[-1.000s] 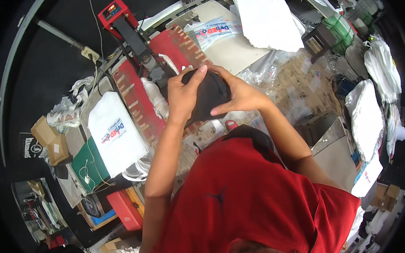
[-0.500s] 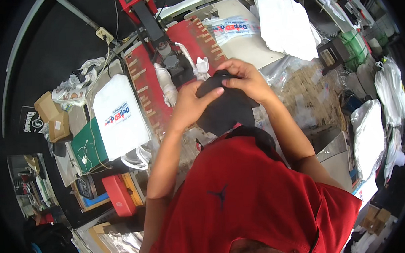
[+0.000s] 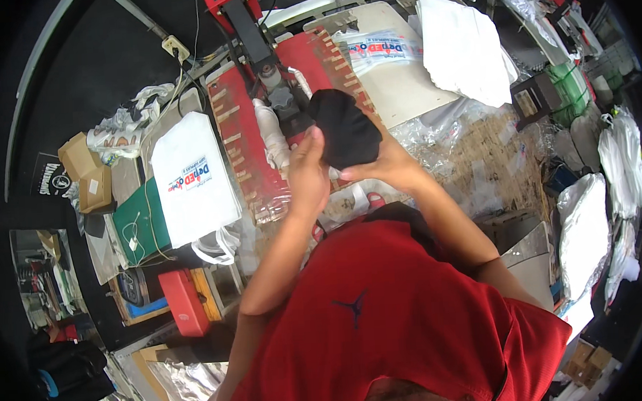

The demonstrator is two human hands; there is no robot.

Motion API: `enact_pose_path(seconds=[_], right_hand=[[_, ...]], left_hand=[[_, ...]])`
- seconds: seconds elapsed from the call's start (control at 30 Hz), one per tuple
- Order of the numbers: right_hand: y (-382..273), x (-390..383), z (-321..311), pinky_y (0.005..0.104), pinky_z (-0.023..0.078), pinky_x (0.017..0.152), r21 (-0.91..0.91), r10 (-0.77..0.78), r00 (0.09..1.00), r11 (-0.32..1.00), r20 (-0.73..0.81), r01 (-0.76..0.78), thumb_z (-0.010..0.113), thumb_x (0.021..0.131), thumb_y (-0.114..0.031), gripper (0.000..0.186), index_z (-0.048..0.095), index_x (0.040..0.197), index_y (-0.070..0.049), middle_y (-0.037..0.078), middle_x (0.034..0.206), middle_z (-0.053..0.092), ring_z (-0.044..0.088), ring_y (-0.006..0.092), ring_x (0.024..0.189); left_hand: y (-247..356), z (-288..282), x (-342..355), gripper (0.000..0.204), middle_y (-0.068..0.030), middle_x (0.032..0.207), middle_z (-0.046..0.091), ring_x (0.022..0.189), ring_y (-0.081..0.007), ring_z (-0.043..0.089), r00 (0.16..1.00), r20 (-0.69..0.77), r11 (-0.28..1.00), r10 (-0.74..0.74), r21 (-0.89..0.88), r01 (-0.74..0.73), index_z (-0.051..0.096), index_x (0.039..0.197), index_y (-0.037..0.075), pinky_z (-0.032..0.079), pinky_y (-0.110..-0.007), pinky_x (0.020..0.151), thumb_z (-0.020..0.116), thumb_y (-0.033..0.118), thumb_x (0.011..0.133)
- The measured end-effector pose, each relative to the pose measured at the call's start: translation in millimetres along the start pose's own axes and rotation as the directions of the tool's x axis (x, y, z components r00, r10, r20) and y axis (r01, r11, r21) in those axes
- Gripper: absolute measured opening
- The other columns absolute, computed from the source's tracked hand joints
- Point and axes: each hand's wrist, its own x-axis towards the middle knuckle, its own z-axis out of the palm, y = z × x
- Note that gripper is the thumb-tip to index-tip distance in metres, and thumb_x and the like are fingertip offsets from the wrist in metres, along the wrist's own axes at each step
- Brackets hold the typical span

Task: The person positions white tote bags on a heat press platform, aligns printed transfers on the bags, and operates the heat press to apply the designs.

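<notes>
Beneath the person's hands and out to the right lies the worn wooden tabletop, the largest item noted, partly covered by clear plastic. Next comes the red board, then the pale board beside it, bearing the white stack. The printed white bag lies at left; both it and the stack are laid flat, apparently to keep them smooth and within reach. The red-and-black lever machine stands toward the far end of the red board, presumably so that its near side is accessible.

The black fabric piece is held up in front of the machine, over the board's near right part as seen from above. Left hand and right hand both have their grip closed on it, one at each lower side; the two-sided hold seems intended to keep the soft material steady and spread.

Not verifiable: most fingers are hidden behind the fabric, as is its far face; whether it is a cap cannot be confirmed. The machine's top is cut off, and any gap between fabric and machine cannot be judged.
</notes>
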Motion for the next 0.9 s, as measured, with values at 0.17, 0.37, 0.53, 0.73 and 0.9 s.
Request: enact_pose_path(seconds=[0.17, 0.37, 0.53, 0.73, 0.9], right_hand=[[-1, 9, -22, 0.0311, 0.045, 0.096, -0.268, -0.079, 0.997, 0.960, -0.007, 0.075, 0.079, 0.065, 0.001, 0.090, 0.036, 0.144, -0.004, 0.008, 0.124, 0.055, 0.053, 0.0183, 0.114], [-22, -1, -17, 0.0379, 0.045, 0.100, -0.536, -0.120, 0.978, 0.822, 0.168, 0.193, 0.064, 0.065, 0.005, 0.083, 0.037, 0.143, -0.007, 0.018, 0.130, 0.054, 0.056, 0.0323, 0.120], [-9, 10, -29, 0.0368, 0.047, 0.095, -0.272, -0.126, 0.957, 0.942, 0.261, 0.198, 0.058, 0.073, 0.012, 0.073, 0.040, 0.141, -0.007, 0.014, 0.135, 0.050, 0.059, 0.0284, 0.114], [-9, 16, -16, 0.0293, 0.054, 0.077, -0.232, -0.091, 0.970, 0.972, -0.227, 0.037, 0.070, 0.089, -0.011, 0.041, 0.051, 0.125, -0.002, 0.008, 0.101, 0.063, 0.062, 0.0144, 0.086], [-1, 22, 9, 0.0288, 0.056, 0.070, 0.155, 0.161, 0.971, 0.979, -0.177, -0.134, 0.057, 0.100, -0.023, 0.029, 0.057, 0.118, -0.001, 0.008, 0.099, 0.066, 0.065, 0.0138, 0.079]], left_hand=[[6, -18, 2, 0.049, -0.0108, 0.134, 0.051, 0.119, -0.0169, 0.053, 0.995, -0.050, 0.969, 0.082, 0.236, -0.068, 0.050, 0.137, -0.002, 0.039, -0.027, 0.102, 0.062, 0.021, 0.095], [28, 10, 0, 0.056, -0.0123, 0.121, 0.062, 0.111, -0.0175, 0.059, 0.994, 0.052, 0.732, -0.092, 0.681, 0.033, 0.052, 0.133, -0.004, 0.045, -0.028, 0.096, 0.069, 0.031, 0.092], [14, -10, 11, 0.049, -0.0098, 0.115, 0.065, 0.105, -0.0166, 0.062, 0.982, -0.025, 0.823, -0.186, 0.542, 0.170, 0.057, 0.123, -0.005, 0.048, -0.028, 0.091, 0.067, 0.032, 0.094], [9, -15, 11, 0.051, -0.0132, 0.125, 0.061, 0.111, -0.0213, 0.061, 0.975, -0.212, 0.984, 0.059, 0.177, -0.021, 0.052, 0.129, -0.004, 0.050, -0.035, 0.096, 0.059, 0.036, 0.098], [8, -10, 7, 0.056, -0.0126, 0.126, 0.060, 0.114, -0.0212, 0.060, 0.988, -0.152, 0.997, 0.034, 0.078, -0.022, 0.050, 0.132, -0.003, 0.048, -0.035, 0.099, 0.056, 0.042, 0.098]])
